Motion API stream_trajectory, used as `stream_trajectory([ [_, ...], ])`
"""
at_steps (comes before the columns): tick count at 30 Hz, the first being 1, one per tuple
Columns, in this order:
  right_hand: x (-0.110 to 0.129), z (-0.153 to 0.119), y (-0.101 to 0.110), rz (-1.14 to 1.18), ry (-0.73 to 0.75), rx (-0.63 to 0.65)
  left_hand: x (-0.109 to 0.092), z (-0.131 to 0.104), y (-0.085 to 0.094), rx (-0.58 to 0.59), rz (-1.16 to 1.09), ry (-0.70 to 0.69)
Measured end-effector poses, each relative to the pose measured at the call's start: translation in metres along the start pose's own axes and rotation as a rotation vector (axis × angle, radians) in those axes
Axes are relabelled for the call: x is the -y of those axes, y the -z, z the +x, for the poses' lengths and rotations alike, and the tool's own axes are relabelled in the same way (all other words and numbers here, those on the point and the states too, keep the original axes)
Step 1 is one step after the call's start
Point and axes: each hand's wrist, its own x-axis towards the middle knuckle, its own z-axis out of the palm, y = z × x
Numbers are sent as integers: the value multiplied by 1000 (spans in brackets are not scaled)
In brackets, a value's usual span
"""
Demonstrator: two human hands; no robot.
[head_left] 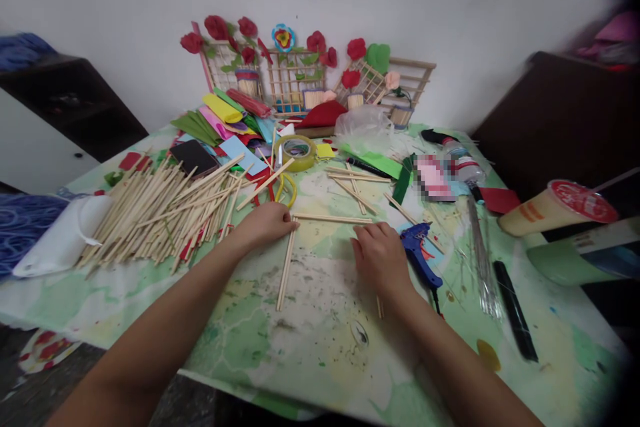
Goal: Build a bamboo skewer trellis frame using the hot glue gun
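Light wooden sticks lie on the table in front of me, laid out as three sides of a frame. One pair [330, 219] runs across the top, and another pair [286, 270] comes down on the left. A third pair [381, 307] is mostly covered by my right hand, its lower ends showing. My left hand [266, 225] is closed, fingertips pinched at the upper left corner where the sticks meet. At the upper right corner, my right hand [383, 255] has its fingers bent down over the sticks. Just right of it rests a blue glue gun [421, 255].
A big heap of wooden sticks [155, 213] lies left, beside a white plastic item [63, 237]. Behind are a tape roll [296, 152], scissors [285, 188], coloured paper [220, 110] and stick trellises with paper flowers [295, 73]. Wires [483, 260], a black marker [515, 310] and a cup [555, 207] stand right.
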Motion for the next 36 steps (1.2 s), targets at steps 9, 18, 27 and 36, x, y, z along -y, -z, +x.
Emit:
stream_trajectory([
  [9,3,46,-33,18,65,32,-16,-9,-2,0,101,69],
  [18,-1,46,-40,-11,79,24,-18,-8,-6,-11,126,60],
  [27,-1,47,-40,-17,92,43,-18,-6,-8,-32,123,61],
  [36,-1,48,-42,-21,90,52,-16,-4,-10,-40,121,57],
])
